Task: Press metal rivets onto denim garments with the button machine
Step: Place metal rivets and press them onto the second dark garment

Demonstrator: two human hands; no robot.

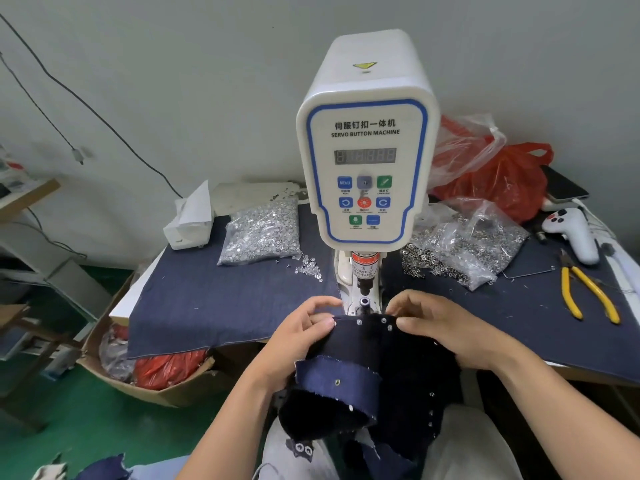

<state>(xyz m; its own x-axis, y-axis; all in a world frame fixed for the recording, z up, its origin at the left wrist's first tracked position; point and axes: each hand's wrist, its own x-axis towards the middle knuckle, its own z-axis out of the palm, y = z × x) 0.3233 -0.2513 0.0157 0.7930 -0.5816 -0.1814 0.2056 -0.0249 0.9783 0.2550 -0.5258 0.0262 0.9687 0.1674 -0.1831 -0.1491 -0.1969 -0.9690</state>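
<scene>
1. We face the white servo button machine, its blue-edged panel of coloured keys toward us and its press head pointing down at the die at the table's front edge.
2. The table is covered with a sheet of blue denim cloth.
3. The dark denim garment hangs from the table's front edge down to our lap; its top edge lies just in front of the die, with several small silver rivets already showing along it, and a lighter blue band with one eyelet curls up below.
4. A cardboard box on the green floor to the left holds red and grey plastic bags.
5. Our left hand pinches the garment's top edge with curled thumb and fingers; our right hand grips the same edge on the other side of the rivets.
6. A clear bag left of the machine is full of silver rivet caps, some spilled beside it.
7. A clear bag to the right spills darker metal rings onto the cloth.
8. Yellow-handled pliers lie far right.
</scene>
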